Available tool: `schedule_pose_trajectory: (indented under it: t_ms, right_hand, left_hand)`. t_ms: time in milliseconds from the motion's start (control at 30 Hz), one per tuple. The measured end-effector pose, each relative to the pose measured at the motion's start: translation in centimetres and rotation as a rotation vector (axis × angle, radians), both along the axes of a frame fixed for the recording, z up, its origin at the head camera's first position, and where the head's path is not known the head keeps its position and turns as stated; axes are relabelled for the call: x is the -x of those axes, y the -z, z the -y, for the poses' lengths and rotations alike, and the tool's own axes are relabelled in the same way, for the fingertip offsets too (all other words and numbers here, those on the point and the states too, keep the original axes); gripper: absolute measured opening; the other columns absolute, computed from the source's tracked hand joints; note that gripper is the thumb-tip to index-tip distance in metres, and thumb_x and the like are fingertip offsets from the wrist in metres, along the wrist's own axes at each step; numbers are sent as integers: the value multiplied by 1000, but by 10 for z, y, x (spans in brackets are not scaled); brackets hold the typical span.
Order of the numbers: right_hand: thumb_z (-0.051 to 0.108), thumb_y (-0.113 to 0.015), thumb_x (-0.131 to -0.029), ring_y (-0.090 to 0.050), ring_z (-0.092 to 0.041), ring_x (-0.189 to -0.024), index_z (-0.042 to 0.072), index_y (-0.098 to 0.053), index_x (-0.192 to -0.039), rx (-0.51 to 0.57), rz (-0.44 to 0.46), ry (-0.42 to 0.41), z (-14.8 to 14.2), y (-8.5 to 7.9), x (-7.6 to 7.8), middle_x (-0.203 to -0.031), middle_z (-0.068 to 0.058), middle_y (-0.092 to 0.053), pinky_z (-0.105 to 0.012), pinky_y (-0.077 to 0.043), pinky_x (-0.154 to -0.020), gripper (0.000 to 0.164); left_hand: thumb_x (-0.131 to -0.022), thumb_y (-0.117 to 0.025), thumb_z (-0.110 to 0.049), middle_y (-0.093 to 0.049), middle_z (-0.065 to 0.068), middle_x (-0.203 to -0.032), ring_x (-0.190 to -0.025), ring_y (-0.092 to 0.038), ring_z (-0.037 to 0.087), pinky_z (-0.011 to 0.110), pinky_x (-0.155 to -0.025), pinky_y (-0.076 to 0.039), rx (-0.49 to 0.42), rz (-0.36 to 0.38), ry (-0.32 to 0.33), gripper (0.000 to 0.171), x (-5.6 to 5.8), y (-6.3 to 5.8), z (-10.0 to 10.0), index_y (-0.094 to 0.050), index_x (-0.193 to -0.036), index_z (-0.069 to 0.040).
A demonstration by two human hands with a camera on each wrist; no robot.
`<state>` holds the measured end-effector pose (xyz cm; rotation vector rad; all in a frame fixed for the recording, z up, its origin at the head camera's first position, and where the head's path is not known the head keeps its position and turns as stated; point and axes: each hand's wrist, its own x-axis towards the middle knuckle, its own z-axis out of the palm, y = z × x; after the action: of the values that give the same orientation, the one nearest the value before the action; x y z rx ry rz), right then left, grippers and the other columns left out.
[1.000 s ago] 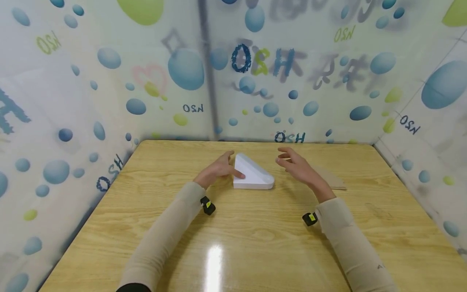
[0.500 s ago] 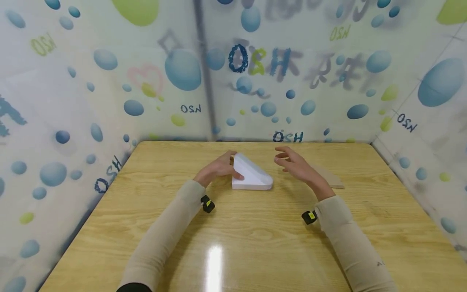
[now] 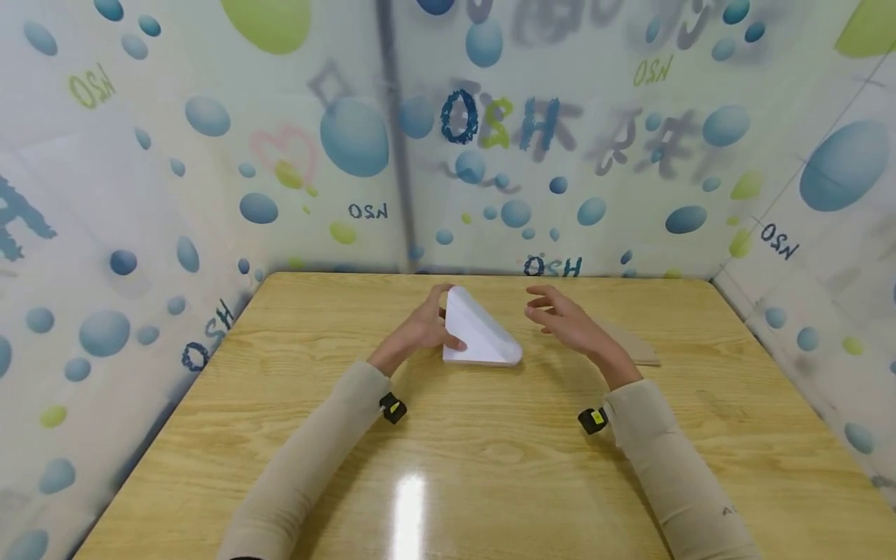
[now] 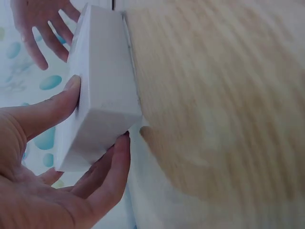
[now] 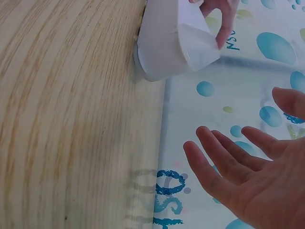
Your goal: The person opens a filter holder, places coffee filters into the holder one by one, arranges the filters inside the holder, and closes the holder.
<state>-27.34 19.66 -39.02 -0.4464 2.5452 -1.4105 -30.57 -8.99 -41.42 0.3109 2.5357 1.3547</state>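
A white triangular box [image 3: 477,333] with a rounded corner is near the far middle of the table. My left hand [image 3: 425,323] grips its left side. In the left wrist view the thumb [image 4: 53,109] presses the top face and the fingers [image 4: 116,174] curl under the end of the box [image 4: 112,57]. The box's near left end stands a little off the wood there. My right hand [image 3: 568,320] hovers to the right of the box, fingers spread and holding nothing. The right wrist view shows the box's rounded end [image 5: 164,43], apart from that hand [image 5: 257,174].
A flat tan piece, like cardboard [image 3: 635,346], lies on the wooden table [image 3: 504,467] behind the right forearm. Walls with a printed bubble pattern [image 3: 490,179] close in the table at the back and both sides.
My left hand has closed its fingers round the left side of the box and tilted it, so its top face turns more toward the head view. The right hand has hardly moved.
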Motion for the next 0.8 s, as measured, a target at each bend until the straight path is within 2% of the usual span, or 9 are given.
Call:
schedule_pose_trajectory:
  t_ms: [133, 233, 367, 433, 533, 800]
  right_hand:
    - [35, -49, -110, -47, -47, -140, 8, -27, -162, 4, -2, -5, -2, -1, 0, -158, -27, -40, -64, -43, -112, 63]
    - [34, -50, -110, -47, -47, -140, 8, -27, -161, 8, -4, -12, -2, 0, -1, -158, -28, -39, -64, -44, -111, 62]
    - [33, -51, -110, -49, -47, -138, 7, -29, -160, 4, -11, -17, 0, 2, 0, -157, -29, -40, -62, -46, -110, 61]
    - [31, -51, -110, -50, -47, -137, 6, -30, -160, 4, -15, -22, 1, 3, -1, -157, -29, -40, -62, -46, -109, 60]
    - [29, -51, -110, -51, -46, -137, 7, -30, -160, 10, -11, -24, 3, 3, -2, -157, -29, -40, -63, -46, -109, 59]
    - [35, -51, -110, -53, -45, -136, 9, -29, -161, -2, -22, -39, 4, 2, -3, -158, -27, -41, -61, -46, -110, 61]
  left_hand:
    - [-76, -90, 1, -53, 21, -141, -119, -63, 37, 47, -101, -54, 0, -39, -4, 120, -5, 0, 0, -14, -165, -24]
    - [-76, -90, 0, -53, 19, -142, -118, -65, 36, 44, -98, -56, 29, -45, -19, 119, -9, -1, -1, -14, -166, -16]
    - [-76, -91, -4, -57, 18, -138, -120, -63, 34, 44, -100, -55, 55, -37, -35, 103, -13, -2, -3, -29, -158, -3]
    - [-76, -91, -4, -59, 19, -134, -118, -62, 34, 44, -99, -54, 57, -40, -33, 93, -14, -2, -2, -37, -151, -1]
    - [-76, -91, -4, -61, 19, -129, -115, -63, 34, 43, -97, -55, 62, -50, -28, 86, -16, -1, -1, -41, -146, -1]
    - [-79, -89, -2, -63, 18, -127, -112, -67, 34, 42, -92, -57, 65, -66, 2, 82, -22, -3, 0, -39, -144, -5]
